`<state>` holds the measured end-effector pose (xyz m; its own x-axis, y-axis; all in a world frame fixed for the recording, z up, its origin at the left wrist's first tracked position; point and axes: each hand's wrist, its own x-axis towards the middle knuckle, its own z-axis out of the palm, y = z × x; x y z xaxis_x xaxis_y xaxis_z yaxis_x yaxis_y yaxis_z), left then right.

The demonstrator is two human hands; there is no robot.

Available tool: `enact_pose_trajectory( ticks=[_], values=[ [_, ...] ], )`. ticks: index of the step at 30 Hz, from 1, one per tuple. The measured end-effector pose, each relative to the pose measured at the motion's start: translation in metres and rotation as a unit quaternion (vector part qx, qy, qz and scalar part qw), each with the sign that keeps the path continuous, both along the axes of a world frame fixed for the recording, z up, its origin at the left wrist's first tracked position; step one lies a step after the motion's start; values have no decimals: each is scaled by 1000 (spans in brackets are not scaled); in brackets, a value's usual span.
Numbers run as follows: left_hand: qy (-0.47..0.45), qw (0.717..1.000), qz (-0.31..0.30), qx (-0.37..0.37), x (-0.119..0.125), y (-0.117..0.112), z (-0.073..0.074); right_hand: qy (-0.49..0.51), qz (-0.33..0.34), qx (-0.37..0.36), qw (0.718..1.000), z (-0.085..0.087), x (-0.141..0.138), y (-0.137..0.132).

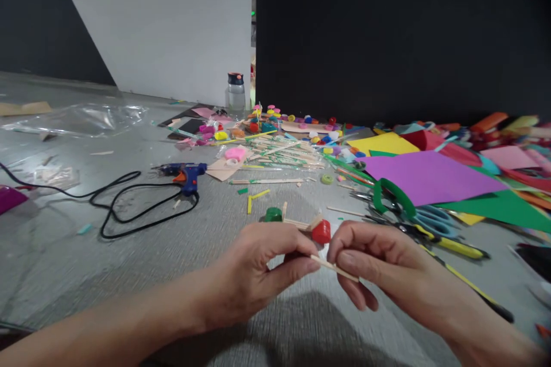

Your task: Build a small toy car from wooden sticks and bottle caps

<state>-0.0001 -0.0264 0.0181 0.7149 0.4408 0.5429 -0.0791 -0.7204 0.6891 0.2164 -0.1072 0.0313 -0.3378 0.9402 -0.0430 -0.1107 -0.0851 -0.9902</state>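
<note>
At far left, a clear plastic bag (86,120) lies on the grey table (64,266). Next, a blue glue gun (189,178) rests on its side, nozzle leftward, its black cord (124,237) looped in front. The left hand (267,264) is nearly closed, thumb and forefinger pinching the left end of a pale wooden stick (327,264). Beyond that hand sit a green cap (273,215), pale wooden pieces (297,223) and a red cap (321,232); whether these are joined cannot be determined. The stick slopes down rightward between both hands, above the table. The right hand (383,258), fingers curled, grips it between thumb and fingers near its right end. Further right: green-handled scissors (379,198), just beside a purple sheet (434,175).
</note>
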Motion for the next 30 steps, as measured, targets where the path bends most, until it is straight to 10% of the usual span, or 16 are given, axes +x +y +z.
enact_pose_trajectory(
  ticks=[24,30],
  values=[
    [-4,998,16,55,-4,0,4,-343,-87,281,892,4,7,-20],
    [-42,992,95,72,-8,4,1,-385,-223,303,843,5,23,-13]
  ],
)
